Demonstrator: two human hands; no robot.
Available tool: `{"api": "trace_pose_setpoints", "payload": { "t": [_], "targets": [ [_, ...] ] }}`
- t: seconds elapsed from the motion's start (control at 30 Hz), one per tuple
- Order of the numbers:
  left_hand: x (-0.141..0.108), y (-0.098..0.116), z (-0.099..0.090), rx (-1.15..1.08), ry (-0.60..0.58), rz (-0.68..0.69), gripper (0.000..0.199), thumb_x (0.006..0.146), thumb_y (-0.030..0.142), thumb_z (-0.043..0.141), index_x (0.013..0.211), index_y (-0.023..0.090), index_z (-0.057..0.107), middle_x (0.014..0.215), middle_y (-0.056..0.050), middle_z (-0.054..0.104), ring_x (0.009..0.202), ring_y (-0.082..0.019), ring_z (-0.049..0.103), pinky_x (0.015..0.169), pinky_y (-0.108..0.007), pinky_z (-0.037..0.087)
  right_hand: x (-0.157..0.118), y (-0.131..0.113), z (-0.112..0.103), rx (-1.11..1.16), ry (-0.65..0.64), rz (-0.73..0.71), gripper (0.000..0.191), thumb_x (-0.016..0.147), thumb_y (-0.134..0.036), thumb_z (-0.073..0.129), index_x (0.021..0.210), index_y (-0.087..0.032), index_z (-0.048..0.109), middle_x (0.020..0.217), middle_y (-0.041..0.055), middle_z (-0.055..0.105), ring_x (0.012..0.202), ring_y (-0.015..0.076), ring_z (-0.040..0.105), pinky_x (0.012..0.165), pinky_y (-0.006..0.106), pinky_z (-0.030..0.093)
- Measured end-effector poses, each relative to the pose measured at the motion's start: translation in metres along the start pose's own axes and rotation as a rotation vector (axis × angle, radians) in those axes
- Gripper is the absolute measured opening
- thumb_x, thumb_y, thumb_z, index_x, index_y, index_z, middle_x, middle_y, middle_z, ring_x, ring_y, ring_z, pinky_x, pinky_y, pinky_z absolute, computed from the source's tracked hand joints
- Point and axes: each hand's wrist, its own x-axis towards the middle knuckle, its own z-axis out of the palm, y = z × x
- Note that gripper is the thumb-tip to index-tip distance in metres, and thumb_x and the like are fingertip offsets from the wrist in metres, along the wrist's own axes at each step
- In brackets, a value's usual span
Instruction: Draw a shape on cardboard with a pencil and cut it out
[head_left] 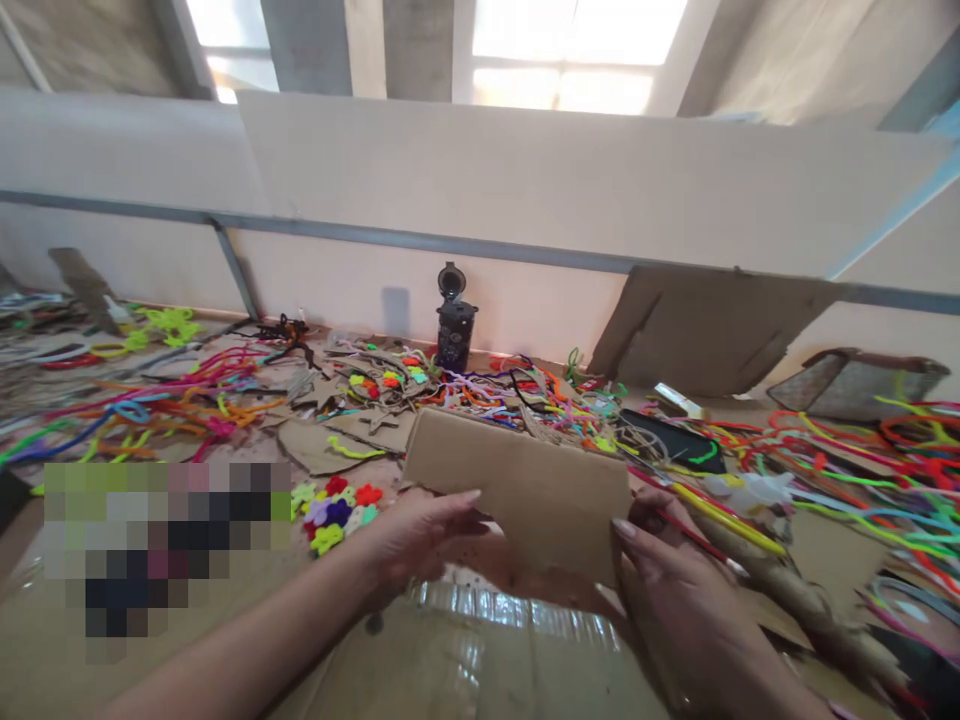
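Both hands hold up a piece of brown cardboard (pixel 547 490), creased near its top, with a curved, uneven lower edge. My left hand (pixel 424 530) grips its left side, thumb on the front face and the other fingers behind. At the right edge my right hand (pixel 671 570) pinches the cardboard, thumb in front. Just left of my left hand lies a cluster of small colourful fuzzy flowers (pixel 337 512). Below the hands is a large cardboard sheet (pixel 480 665) with shiny clear tape.
Colourful pipe cleaners (pixel 217 385) and cardboard scraps cover much of the surface. A dark cup with an open lid (pixel 455 335) stands near the wall. On the right are a dark phone-like object (pixel 671 440), a cardboard roll (pixel 795 590) and a patterned bag (pixel 859 385).
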Motion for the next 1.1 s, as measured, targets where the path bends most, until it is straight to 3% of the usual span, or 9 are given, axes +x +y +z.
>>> {"api": "trace_pose_setpoints", "payload": {
  "t": [0.17, 0.37, 0.6, 0.73, 0.8, 0.87, 0.97, 1.03, 1.1],
  "targets": [
    [-0.001, 0.002, 0.0, -0.075, -0.012, -0.023, 0.044, 0.075, 0.043, 0.085, 0.101, 0.01, 0.074, 0.089, -0.011, 0.078, 0.079, -0.021, 0.071, 0.083, -0.032, 0.054, -0.003, 0.003, 0.002, -0.028, -0.028, -0.004, 0.033, 0.071, -0.022, 0.088, 0.093, -0.031, 0.065, 0.096, -0.0038, 0.068, 0.09, 0.0177, 0.067, 0.073, 0.024, 0.06],
    [0.003, 0.033, -0.021, -0.159, 0.065, 0.052, 0.039, 0.087, 0.044, 0.07, 0.112, 0.014, 0.069, 0.1, -0.012, 0.076, 0.085, -0.025, 0.072, 0.077, -0.037, 0.057, 0.001, -0.01, 0.004, -0.065, 0.057, 0.006, 0.04, 0.059, -0.024, 0.093, 0.088, -0.029, 0.066, 0.088, -0.0027, 0.069, 0.079, 0.0177, 0.068, 0.065, 0.023, 0.06],
    [0.0, 0.035, -0.028, 0.209, 0.062, -0.06, 0.041, 0.066, 0.034, 0.09, 0.101, 0.017, 0.076, 0.097, -0.008, 0.077, 0.085, -0.022, 0.07, 0.072, -0.029, 0.053, 0.012, -0.006, -0.018, -0.366, -0.02, -0.054, 0.037, 0.066, -0.035, 0.09, 0.093, -0.029, 0.066, 0.091, -0.0008, 0.07, 0.083, 0.0197, 0.066, 0.069, 0.025, 0.056],
    [0.002, 0.025, -0.022, 0.217, 0.023, -0.061, 0.042, 0.066, 0.035, 0.09, 0.102, 0.017, 0.077, 0.101, -0.009, 0.077, 0.086, -0.022, 0.07, 0.076, -0.031, 0.053, 0.019, -0.024, -0.025, -0.671, 0.044, -0.195, 0.033, 0.088, -0.058, 0.067, 0.097, -0.026, 0.071, 0.101, 0.0037, 0.072, 0.099, 0.0253, 0.065, 0.087, 0.035, 0.052],
    [0.004, 0.021, -0.021, 0.164, 0.006, -0.068, 0.046, 0.066, 0.036, 0.09, 0.106, 0.019, 0.075, 0.102, -0.009, 0.076, 0.087, -0.023, 0.069, 0.077, -0.033, 0.054, 0.019, -0.039, -0.016, -0.691, 0.103, -0.324, 0.04, 0.095, -0.062, 0.054, 0.095, -0.027, 0.073, 0.107, 0.0045, 0.072, 0.103, 0.0252, 0.064, 0.093, 0.037, 0.05],
    [0.006, 0.018, -0.021, 0.114, 0.009, -0.088, 0.049, 0.066, 0.035, 0.091, 0.109, 0.02, 0.074, 0.103, -0.01, 0.076, 0.087, -0.024, 0.069, 0.076, -0.036, 0.055, 0.015, -0.051, 0.003, -0.632, 0.013, -0.397, 0.039, 0.096, -0.059, 0.052, 0.099, -0.028, 0.075, 0.107, 0.0053, 0.073, 0.096, 0.0239, 0.065, 0.089, 0.036, 0.05],
    [0.008, 0.015, -0.022, 0.08, 0.024, -0.095, 0.046, 0.067, 0.033, 0.09, 0.108, 0.019, 0.074, 0.103, -0.011, 0.076, 0.088, -0.024, 0.069, 0.077, -0.036, 0.055, 0.01, -0.049, 0.04, -0.503, -0.231, -0.299, 0.035, 0.097, -0.051, 0.054, 0.1, -0.025, 0.078, 0.097, 0.0078, 0.075, 0.089, 0.0244, 0.067, 0.081, 0.036, 0.053],
    [0.009, 0.014, -0.024, 0.068, 0.016, -0.083, 0.043, 0.068, 0.032, 0.089, 0.107, 0.018, 0.075, 0.104, -0.012, 0.076, 0.089, -0.024, 0.069, 0.08, -0.035, 0.054, 0.01, -0.036, 0.057, -0.42, -0.323, -0.216, 0.027, 0.091, -0.047, 0.064, 0.097, -0.024, 0.079, 0.099, 0.0078, 0.076, 0.091, 0.0251, 0.069, 0.08, 0.036, 0.055],
    [0.011, 0.013, -0.026, 0.063, -0.005, -0.078, 0.043, 0.068, 0.031, 0.089, 0.107, 0.018, 0.076, 0.106, -0.012, 0.076, 0.09, -0.023, 0.07, 0.082, -0.035, 0.053, 0.012, -0.019, 0.064, -0.386, -0.288, -0.155, 0.016, 0.083, -0.039, 0.076, 0.091, -0.025, 0.077, 0.091, 0.0041, 0.076, 0.084, 0.0224, 0.069, 0.077, 0.033, 0.055]
  ]
}}
